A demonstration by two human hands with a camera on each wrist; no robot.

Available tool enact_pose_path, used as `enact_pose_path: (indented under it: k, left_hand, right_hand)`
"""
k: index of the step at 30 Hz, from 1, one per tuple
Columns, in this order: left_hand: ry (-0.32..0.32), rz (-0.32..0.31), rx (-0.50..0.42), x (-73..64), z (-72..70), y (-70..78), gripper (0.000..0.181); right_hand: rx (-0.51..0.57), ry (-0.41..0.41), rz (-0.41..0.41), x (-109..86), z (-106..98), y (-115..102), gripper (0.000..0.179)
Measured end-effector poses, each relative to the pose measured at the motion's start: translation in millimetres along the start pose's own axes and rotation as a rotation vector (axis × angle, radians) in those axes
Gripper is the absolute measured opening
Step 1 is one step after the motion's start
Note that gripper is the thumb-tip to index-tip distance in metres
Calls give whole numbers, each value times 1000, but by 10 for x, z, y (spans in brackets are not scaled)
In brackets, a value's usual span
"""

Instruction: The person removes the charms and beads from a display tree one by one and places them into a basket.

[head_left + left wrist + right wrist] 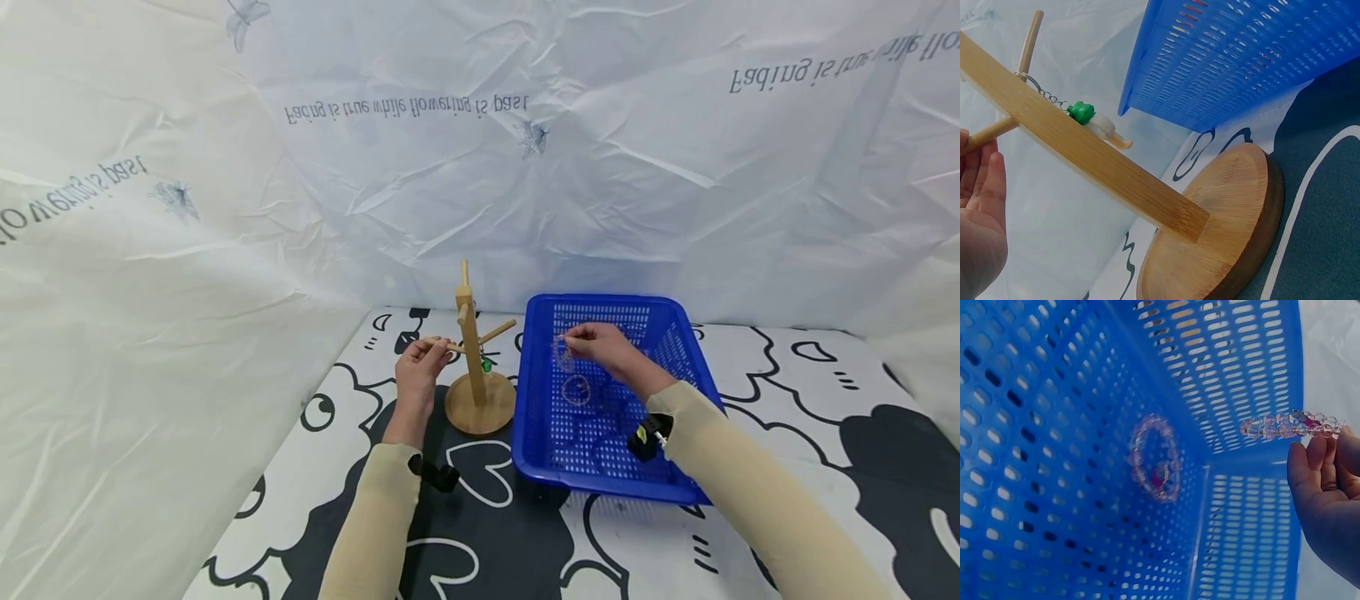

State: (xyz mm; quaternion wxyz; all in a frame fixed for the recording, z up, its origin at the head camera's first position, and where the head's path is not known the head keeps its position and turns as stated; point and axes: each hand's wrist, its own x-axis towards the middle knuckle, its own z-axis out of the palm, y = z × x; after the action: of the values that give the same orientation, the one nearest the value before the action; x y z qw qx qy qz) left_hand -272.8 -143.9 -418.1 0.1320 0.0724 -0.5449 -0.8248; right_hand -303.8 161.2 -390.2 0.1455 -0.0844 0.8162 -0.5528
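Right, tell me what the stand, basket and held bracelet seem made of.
Stand: wood, smooth and pale, by its visible grain. Basket: probably plastic, faintly glossy, from its moulded, slotted walls. Held bracelet: shiny, clear pinkish beads; glass or plastic, can't tell.

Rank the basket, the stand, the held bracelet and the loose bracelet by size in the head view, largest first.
1. Basket
2. Stand
Held bracelet and loose bracelet: smallest, too alike to rank.

Creased whitish sheeting [450, 183] walling in my view, grey lettering [405, 108] and leaf-like prints [533, 139] across it, a black-and-white cartoon-patterned cover [892, 450] below, soft diffuse light reaching me.
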Motion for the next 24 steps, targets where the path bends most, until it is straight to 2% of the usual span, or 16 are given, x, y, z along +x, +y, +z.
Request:
enact_pose_path:
  k: [10, 24]
  left_hand:
    - [8, -15, 9, 2, 7, 36, 7]
    - [1, -6, -3, -8, 6, 20, 11]
  right_hand:
    - [40, 23, 21, 94, -29, 127, 39]
    - [28, 28, 69, 98, -33, 224, 41]
